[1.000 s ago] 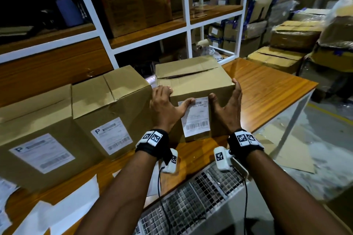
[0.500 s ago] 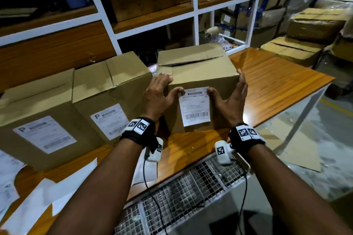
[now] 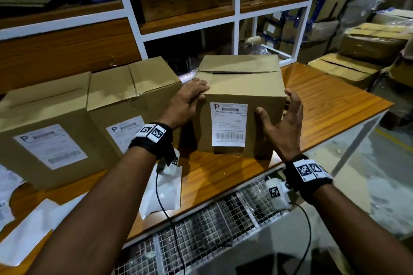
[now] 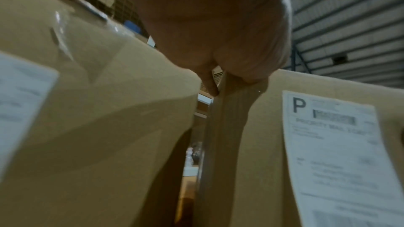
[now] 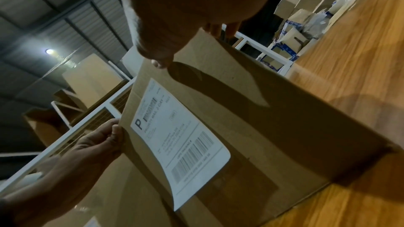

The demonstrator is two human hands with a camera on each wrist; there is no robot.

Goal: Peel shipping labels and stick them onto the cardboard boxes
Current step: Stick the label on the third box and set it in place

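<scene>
1. Since a second ago, both thumbs have come off the shipping label (image 3: 228,124); my left hand (image 3: 187,103) has slid up to the box's top left corner and my right hand (image 3: 282,127) has eased back along the right edge.
2. I see the label flat on the front face of the cardboard box (image 3: 243,87), which stands upright on the wooden table (image 3: 330,100), its top flaps slightly parted.
3. My left hand lies over the box's upper left corner, fingers together and bent over the edge; the left wrist view shows them against the side wall.
4. My right hand is spread, fingers straight and apart, thumb on the front face just beside the label, fingertips at the right edge.
5. Just left of this box stands a second labelled box (image 3: 134,105), with a third labelled box (image 3: 44,127) touching it further left.
6. Loose white backing sheets (image 3: 29,236) lie on the table's near edge.
7. White shelving (image 3: 237,10) with more cartons rises behind.
</scene>
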